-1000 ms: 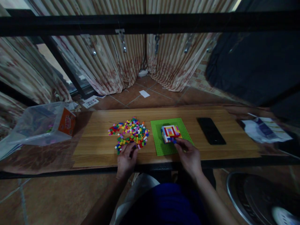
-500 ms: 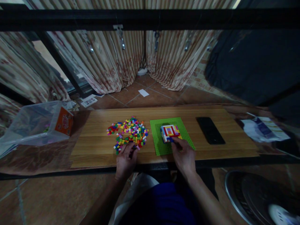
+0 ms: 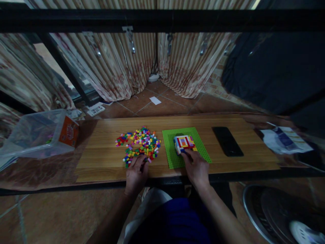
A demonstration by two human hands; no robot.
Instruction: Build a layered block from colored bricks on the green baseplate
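Observation:
On a green studded baseplate stands a small block build of toy bricks, with white, red, orange and yellow on top. My right hand is at its near side, thumb and fingers pinched at a small blue brick against the near edge. Fingers partly hide that brick and the build's near right corner. To the left lies a loose pile of small coloured bricks. At its near edge rests my left hand, fingers curled together; what they hold, if anything, is hidden.
A black phone lies right of the baseplate on the wooden board. Beyond the board's left end stands a clear plastic tub with an orange label. A white and blue plastic packet lies at the far right.
My right hand has shifted slightly left along the build's near edge, and the blue at its fingertips has shifted with it. My left hand stays almost still by the pile.

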